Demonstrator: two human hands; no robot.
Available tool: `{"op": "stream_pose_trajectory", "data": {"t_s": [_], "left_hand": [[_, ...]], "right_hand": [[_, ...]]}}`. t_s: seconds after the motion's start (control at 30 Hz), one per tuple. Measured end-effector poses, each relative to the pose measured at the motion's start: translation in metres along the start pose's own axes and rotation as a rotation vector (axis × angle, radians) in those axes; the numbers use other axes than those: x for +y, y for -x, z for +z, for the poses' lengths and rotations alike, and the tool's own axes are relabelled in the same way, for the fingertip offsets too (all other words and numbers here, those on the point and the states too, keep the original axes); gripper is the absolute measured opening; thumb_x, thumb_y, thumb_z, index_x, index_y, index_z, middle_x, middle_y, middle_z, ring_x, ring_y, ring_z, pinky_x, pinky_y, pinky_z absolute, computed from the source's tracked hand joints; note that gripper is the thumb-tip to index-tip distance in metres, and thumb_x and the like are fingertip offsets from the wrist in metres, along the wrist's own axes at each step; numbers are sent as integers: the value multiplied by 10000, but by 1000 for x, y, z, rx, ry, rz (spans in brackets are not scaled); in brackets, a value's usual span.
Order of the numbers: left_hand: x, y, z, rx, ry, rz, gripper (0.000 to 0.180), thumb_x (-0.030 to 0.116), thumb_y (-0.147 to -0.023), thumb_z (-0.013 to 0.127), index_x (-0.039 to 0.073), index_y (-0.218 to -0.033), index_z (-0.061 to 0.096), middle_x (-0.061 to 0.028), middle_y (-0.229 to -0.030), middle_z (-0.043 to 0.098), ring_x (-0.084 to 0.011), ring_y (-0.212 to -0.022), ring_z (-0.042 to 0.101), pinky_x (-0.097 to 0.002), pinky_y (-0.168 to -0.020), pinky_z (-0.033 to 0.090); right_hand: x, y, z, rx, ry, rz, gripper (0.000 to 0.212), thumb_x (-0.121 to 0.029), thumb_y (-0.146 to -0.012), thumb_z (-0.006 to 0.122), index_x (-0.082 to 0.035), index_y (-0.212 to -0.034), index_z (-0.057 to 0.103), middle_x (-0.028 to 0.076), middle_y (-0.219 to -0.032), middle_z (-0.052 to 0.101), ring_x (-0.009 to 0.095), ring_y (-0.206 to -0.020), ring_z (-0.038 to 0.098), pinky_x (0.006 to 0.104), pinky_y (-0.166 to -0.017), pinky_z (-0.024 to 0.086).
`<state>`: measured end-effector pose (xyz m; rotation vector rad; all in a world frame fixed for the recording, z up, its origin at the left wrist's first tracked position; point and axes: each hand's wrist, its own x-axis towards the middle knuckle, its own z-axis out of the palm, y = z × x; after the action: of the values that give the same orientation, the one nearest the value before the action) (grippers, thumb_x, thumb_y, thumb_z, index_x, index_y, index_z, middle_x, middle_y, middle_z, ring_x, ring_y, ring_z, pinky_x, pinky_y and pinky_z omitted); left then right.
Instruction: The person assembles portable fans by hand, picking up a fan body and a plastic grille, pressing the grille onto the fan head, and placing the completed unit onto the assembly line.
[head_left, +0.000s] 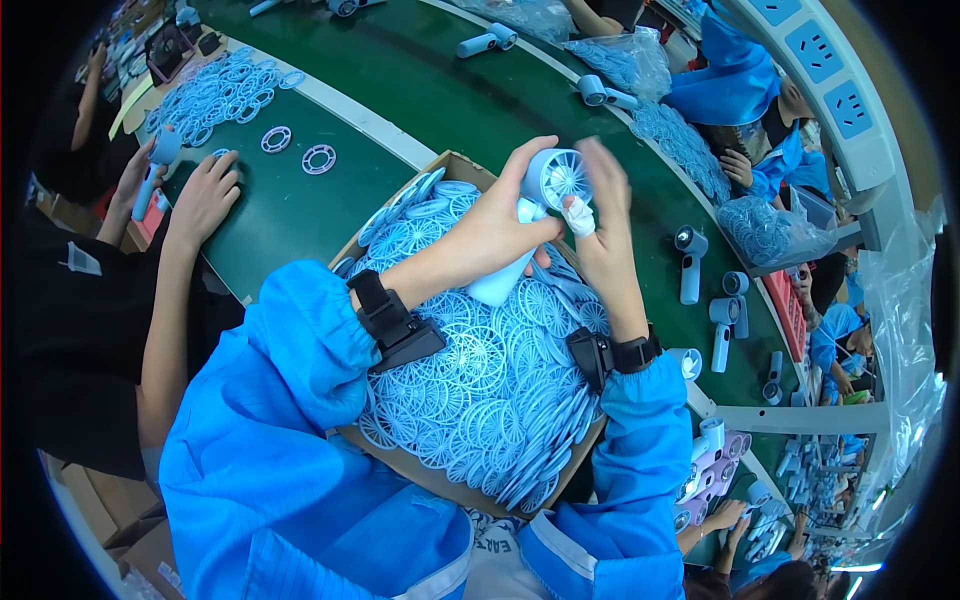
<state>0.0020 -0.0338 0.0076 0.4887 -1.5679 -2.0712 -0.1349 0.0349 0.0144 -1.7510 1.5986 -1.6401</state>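
Blue fabric covers both forearms: the left sleeve (270,400) angles in from the lower left, the right sleeve (645,440) rises more steeply from the lower right. Past the cuffs, each wrist wears a black strap with a dark block on it. The left forearm slants up to the right, the right one leans up to the left, and the hands meet above an open cardboard box (468,170).

The left hand (505,228) is closed around a pale blue handheld fan (556,178): one finger stretches up along the side of the round head, and fingertips show past the far edge of the handle. The fan is held over the box, tilted, its spoked face toward the right hand and its handle slanting down to the left.

The right hand (610,235) stands open beside the fan head, its fingers extended upward and blurred. White wrapping (578,216) on its thumb overlaps the head's rim; whether it presses there, I cannot tell.

Below, the box is heaped with light blue spoked discs (470,350). Beyond it runs a green work surface (400,85), and more handheld fans (690,265) lie to the right.
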Motion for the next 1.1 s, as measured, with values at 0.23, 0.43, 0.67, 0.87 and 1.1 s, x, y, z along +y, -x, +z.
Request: {"op": "stream_pose_trajectory", "data": {"t_s": [0.23, 0.43, 0.67, 0.87, 1.1], "left_hand": [[-1, -1, -3, -4, -76, 104, 551, 241, -978, 457, 203, -1463, 199, -105, -837, 596, -143, -553, 604, -265, -450, 491], [0, -1, -5, -96, 51, 9, 505, 304, -997, 414, 201, -1456, 229, -88, -762, 583, -138, -503, 571, -255, -434, 476], [12, 8, 11, -101, -48, -129, 540, 322, -990, 434, 209, -1469, 210, -116, -859, 582, -153, -580, 592, -267, -479, 496], [8, 14, 18, 229, -107, -19, 615, 304, -967, 475, 168, -1491, 184, -198, -1213, 510, -250, -1020, 584, -342, -850, 484], [-2, 7, 17, 21, -246, 96, 613, 296, -937, 518, 86, -1461, 279, -227, -1338, 454, -267, -1167, 516, -339, -988, 381]], "right_hand": [[5, 7, 0, -56, -464, 385, 523, -232, -934, 583, -62, -1387, 383, 86, -1185, 557, 156, -1036, 544, 280, -873, 456], [26, 5, -9, -9, -427, 249, 420, -286, -969, 520, -82, -1329, 449, 70, -1156, 570, 153, -1017, 573, 313, -863, 478], [16, 7, -36, -170, -403, 374, 337, -252, -969, 504, -65, -1249, 517, 82, -1135, 596, 180, -1015, 591, 317, -855, 480], [93, -11, -159, -252, 1191, 700, 425, -329, -852, 585, -74, -1193, 590, 201, -1110, 634, 384, -1014, 601, 463, -858, 481], [187, 44, -221, -67, 953, 838, 477, -296, -852, 587, 9, -1211, 511, 214, -1037, 630, 319, -918, 632, 411, -793, 495]]}}
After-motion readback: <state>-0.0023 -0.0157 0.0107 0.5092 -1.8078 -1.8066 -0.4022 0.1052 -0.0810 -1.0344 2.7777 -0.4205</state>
